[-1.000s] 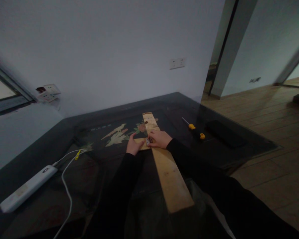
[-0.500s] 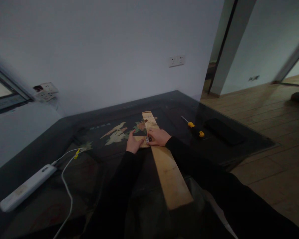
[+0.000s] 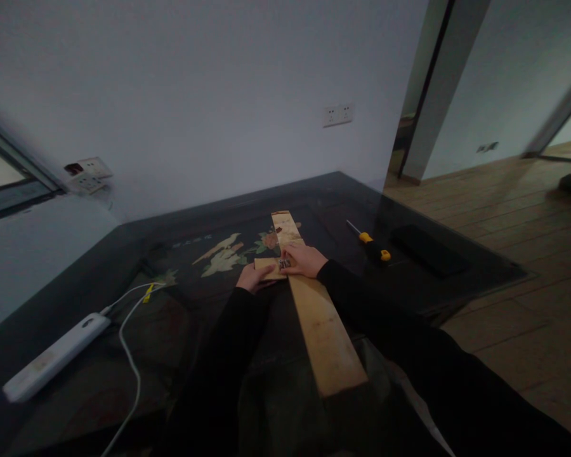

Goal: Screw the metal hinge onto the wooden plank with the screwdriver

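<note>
1. The left hand [image 3: 253, 277] lies on a small wood block [image 3: 268, 267] just left of the plank [image 3: 314, 311], thumb and fingers closed about the block's near edge.
2. The right hand [image 3: 304, 260] rests on top of the plank, fingertips pressed together on a small metal piece [image 3: 284, 262], perhaps a hinge, that sits where block and plank meet. It is too small and dim to tell how it is seated.
3. The plank runs from the near table [image 3: 99, 266] edge, which it overhangs, away towards the wall; the block touches its left side about midway.
4. A screwdriver [image 3: 371, 244] with a yellow and black handle lies to the right, apart from both hands. A dark flat object [image 3: 426, 251] lies beyond it.
5. A white power strip [image 3: 54, 357] and its cable [image 3: 128, 362] lie well to the left.
6. Risk: the block is small and held by one hand only, so any push from the right fingers could slide it off the plank's edge and spoil the alignment.
7. Risk: the metal piece is held by fingertips alone; if they lift, it may shift or drop on the glossy top.
8. Risk: the plank's near end hangs past the table, so weight there could tip it and lift the joint.
</note>
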The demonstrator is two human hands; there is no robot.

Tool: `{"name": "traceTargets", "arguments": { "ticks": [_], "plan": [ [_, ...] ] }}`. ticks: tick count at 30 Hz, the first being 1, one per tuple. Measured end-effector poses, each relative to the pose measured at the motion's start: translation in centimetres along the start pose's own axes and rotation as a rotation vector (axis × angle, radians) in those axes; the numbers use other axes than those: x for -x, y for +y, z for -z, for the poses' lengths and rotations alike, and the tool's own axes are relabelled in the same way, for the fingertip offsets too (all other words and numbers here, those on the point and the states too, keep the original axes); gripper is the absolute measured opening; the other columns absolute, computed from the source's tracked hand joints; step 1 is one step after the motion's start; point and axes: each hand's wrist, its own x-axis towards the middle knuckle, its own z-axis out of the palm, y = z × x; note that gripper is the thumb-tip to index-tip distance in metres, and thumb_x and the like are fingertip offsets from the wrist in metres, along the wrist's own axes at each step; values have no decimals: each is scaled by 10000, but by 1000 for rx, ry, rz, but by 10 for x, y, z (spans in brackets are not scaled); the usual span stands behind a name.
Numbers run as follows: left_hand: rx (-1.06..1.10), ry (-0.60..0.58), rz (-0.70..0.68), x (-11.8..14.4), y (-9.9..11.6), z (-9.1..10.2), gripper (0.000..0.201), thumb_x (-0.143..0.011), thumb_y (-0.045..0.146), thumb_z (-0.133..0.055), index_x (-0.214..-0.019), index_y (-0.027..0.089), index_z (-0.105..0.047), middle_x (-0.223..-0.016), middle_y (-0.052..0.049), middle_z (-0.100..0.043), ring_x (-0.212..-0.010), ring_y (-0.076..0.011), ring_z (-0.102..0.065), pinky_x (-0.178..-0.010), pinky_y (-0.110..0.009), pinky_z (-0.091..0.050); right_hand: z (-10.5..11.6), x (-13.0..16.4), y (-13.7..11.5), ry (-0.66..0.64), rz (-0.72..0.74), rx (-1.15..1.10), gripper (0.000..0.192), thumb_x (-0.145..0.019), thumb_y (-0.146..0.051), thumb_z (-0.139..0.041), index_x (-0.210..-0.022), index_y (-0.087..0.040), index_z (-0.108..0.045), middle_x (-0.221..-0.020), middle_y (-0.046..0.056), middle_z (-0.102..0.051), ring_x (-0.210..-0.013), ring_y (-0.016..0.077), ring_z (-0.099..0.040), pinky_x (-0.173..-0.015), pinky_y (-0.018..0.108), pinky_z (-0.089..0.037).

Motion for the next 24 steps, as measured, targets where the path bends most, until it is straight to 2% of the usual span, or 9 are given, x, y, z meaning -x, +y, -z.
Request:
{"name": "traceTargets", "arguments": {
  "ticks": [4,10,14,18,24],
  "plan": [
    [-7,-8,-4,0,-1,0,323,-672,171,-764,-974,108,-666,-918,-114,-736,-809,-231,-708,-687,-331,-603,0,0,0,-42,-20,41,434,-790,-551,-624,-1033,-197,-562,-1089,87,-586,-1013,219,-571,-754,282,-404],
    [-24,-17,-47,-5,-5,3,314,-671,180,-776,-959,118,-668,-950,-115,-732,-792,-228,-709,-670,-337,-604,6,-6,-1,-103,-10,24,426,-781,-541,-632,-1020,-194,-562,-1123,102,-576,-1037,240,-566,-758,295,-418],
    [-57,27,-68,-10,-6,5,308,-661,157,-781,-941,104,-664,-943,-134,-727,-748,-230,-707,-634,-342,-602,9,-17,3,-174,36,33,441,-745,-544,-660,-990,-188,-570,-1099,107,-576,-1030,250,-561,-781,296,-409],
    [-79,16,-98,-15,-9,6,295,-676,153,-765,-945,94,-661,-918,-136,-726,-706,-219,-700,-596,-334,-595,9,-27,6,-231,81,61,441,-720,-549,-667,-950,-185,-572,-1048,105,-582,-971,242,-560,-750,284,-392],
    [-75,1,-113,-13,-9,8,318,-659,157,-770,-955,94,-670,-922,-128,-729,-710,-220,-701,-602,-329,-590,4,-33,13,-233,145,27,412,-719,-516,-664,-928,-177,-562,-997,99,-587,-897,214,-537,-711,269,-364]
  ]
}}
